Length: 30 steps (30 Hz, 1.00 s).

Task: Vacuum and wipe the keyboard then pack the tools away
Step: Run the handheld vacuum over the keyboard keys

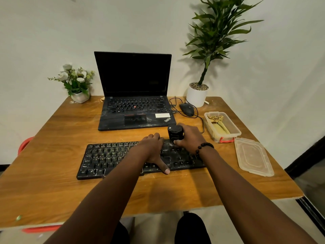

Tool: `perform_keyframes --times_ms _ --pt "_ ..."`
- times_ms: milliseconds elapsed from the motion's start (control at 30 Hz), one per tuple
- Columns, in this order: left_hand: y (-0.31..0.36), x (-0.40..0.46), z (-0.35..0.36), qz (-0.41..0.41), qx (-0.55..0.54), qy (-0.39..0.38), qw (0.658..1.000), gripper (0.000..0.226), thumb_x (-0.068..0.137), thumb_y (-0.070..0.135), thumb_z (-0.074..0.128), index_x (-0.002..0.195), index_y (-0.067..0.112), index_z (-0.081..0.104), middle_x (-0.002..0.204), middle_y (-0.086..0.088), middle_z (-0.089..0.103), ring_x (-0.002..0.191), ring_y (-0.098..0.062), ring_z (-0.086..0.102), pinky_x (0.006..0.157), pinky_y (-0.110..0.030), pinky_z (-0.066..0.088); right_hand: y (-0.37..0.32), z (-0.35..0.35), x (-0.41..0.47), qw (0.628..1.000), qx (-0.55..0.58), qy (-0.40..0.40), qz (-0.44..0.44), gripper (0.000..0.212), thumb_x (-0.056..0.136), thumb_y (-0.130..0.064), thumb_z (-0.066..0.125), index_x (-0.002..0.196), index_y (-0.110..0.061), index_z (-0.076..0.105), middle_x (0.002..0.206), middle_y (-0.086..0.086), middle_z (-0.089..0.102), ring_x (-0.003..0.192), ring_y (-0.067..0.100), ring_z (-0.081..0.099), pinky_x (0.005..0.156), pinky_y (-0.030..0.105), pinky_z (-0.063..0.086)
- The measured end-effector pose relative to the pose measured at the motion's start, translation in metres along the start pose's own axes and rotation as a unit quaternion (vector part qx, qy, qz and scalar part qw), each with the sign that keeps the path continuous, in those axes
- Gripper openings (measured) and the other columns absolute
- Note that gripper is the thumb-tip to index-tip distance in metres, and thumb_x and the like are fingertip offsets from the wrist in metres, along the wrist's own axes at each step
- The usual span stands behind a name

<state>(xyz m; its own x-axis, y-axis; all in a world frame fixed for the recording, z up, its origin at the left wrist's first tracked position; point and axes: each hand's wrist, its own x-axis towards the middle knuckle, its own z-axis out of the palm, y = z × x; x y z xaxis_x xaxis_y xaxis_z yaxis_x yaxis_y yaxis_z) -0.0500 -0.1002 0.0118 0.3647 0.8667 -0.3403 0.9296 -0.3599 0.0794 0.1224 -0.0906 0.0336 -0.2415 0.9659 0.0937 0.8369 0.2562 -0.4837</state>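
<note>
A dusty black keyboard (109,159) lies across the near middle of the wooden table (52,131). My left hand (153,150) rests flat on its right half, fingers over the top edge and thumb at the front edge. My right hand (190,136) grips a small black mini vacuum (174,132), which stands upright on the keyboard's top right keys. A clear plastic box (235,128) to the right holds a folded yellowish cloth (219,124). Its lid (253,155) lies loose beside it.
An open black laptop (135,103) stands behind the keyboard. A black wired mouse (186,109) and its cable lie to the laptop's right. A white flower pot (80,96) sits back left, a tall potted plant (197,95) back right. Crumbs speckle the table.
</note>
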Motion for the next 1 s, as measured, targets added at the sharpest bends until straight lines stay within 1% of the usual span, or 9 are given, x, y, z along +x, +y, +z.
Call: perform_keyframes --times_ms 67,200,400,500,600,667,767,900,1000 --pt "0.001 0.0 0.0 0.001 0.007 -0.001 1.0 0.135 0.056 0.078 0.077 0.157 0.012 0.018 0.157 -0.01 0.023 0.142 -0.033 0.026 0.117 -0.049 0.03 0.002 -0.003 0.003 1.0 -0.01 0.021 0.015 0.048 0.073 -0.018 0.079 0.116 -0.016 0.058 0.112 0.003 0.067 0.105 0.021 0.061 0.08 0.025 0.045" --pt "0.001 0.0 -0.001 0.001 0.01 -0.004 1.0 0.134 0.057 0.077 0.077 0.158 0.012 0.016 0.157 -0.009 0.022 0.143 -0.033 0.025 0.117 -0.049 0.03 0.005 -0.003 0.0 0.998 0.059 0.006 0.017 0.053 0.073 -0.023 0.08 0.121 -0.021 0.057 0.112 -0.003 0.067 0.102 0.014 0.062 0.074 0.016 0.041" --pt "0.001 -0.001 -0.002 0.0 0.013 -0.006 1.0 0.136 0.056 0.078 0.077 0.158 0.012 0.015 0.158 -0.009 0.021 0.143 -0.033 0.025 0.117 -0.049 0.03 0.007 -0.015 0.011 0.993 -0.115 -0.024 0.02 0.049 0.076 -0.021 0.076 0.12 -0.016 0.056 0.112 0.008 0.066 0.106 0.025 0.06 0.079 0.029 0.045" --pt "0.001 0.001 -0.001 0.002 0.011 -0.004 1.0 0.136 0.055 0.078 0.077 0.157 0.012 0.015 0.157 -0.01 0.023 0.143 -0.033 0.026 0.116 -0.05 0.031 0.01 -0.02 0.008 0.999 -0.035 -0.002 0.027 0.047 0.074 -0.024 0.077 0.117 -0.019 0.058 0.111 0.0 0.066 0.102 0.016 0.059 0.076 0.021 0.041" --pt "0.0 0.002 -0.001 0.001 0.007 -0.005 1.0 0.135 0.055 0.077 0.078 0.157 0.014 0.016 0.157 -0.011 0.023 0.143 -0.033 0.025 0.116 -0.051 0.031 0.007 -0.01 -0.003 0.999 0.044 -0.031 0.004 0.055 0.073 -0.026 0.08 0.122 -0.024 0.057 0.112 -0.003 0.067 0.101 0.012 0.06 0.077 0.017 0.044" --pt "0.0 0.002 -0.001 0.0 0.008 -0.004 1.0 0.136 0.054 0.078 0.078 0.157 0.014 0.016 0.157 -0.011 0.023 0.143 -0.034 0.026 0.116 -0.052 0.031 0.008 -0.004 0.0 0.999 0.017 -0.037 0.001 0.057 0.073 -0.024 0.08 0.125 -0.023 0.056 0.114 0.001 0.068 0.104 0.017 0.061 0.081 0.022 0.045" --pt "-0.001 0.002 0.0 0.0 0.01 -0.003 1.0 0.136 0.054 0.079 0.077 0.157 0.013 0.017 0.158 -0.011 0.023 0.143 -0.034 0.025 0.116 -0.052 0.031 0.011 -0.014 0.014 0.998 -0.06 0.008 0.024 0.046 0.075 -0.02 0.077 0.117 -0.018 0.058 0.114 0.006 0.066 0.108 0.024 0.059 0.08 0.026 0.042" --pt "0.0 0.002 0.001 0.001 0.013 -0.003 1.0 0.135 0.055 0.078 0.077 0.157 0.013 0.017 0.159 -0.01 0.021 0.144 -0.034 0.024 0.117 -0.052 0.03 0.014 -0.019 0.013 0.999 0.005 -0.035 0.034 0.055 0.074 -0.033 0.078 0.123 -0.021 0.057 0.117 0.0 0.065 0.104 0.015 0.058 0.076 0.017 0.039" --pt "-0.001 0.002 -0.001 0.003 0.012 -0.004 1.0 0.135 0.056 0.078 0.077 0.157 0.013 0.016 0.159 -0.01 0.021 0.144 -0.034 0.024 0.117 -0.052 0.03 0.012 -0.013 0.013 0.998 -0.017 -0.035 0.041 0.054 0.074 -0.03 0.078 0.122 -0.018 0.057 0.119 0.003 0.065 0.111 0.02 0.058 0.083 0.022 0.039"
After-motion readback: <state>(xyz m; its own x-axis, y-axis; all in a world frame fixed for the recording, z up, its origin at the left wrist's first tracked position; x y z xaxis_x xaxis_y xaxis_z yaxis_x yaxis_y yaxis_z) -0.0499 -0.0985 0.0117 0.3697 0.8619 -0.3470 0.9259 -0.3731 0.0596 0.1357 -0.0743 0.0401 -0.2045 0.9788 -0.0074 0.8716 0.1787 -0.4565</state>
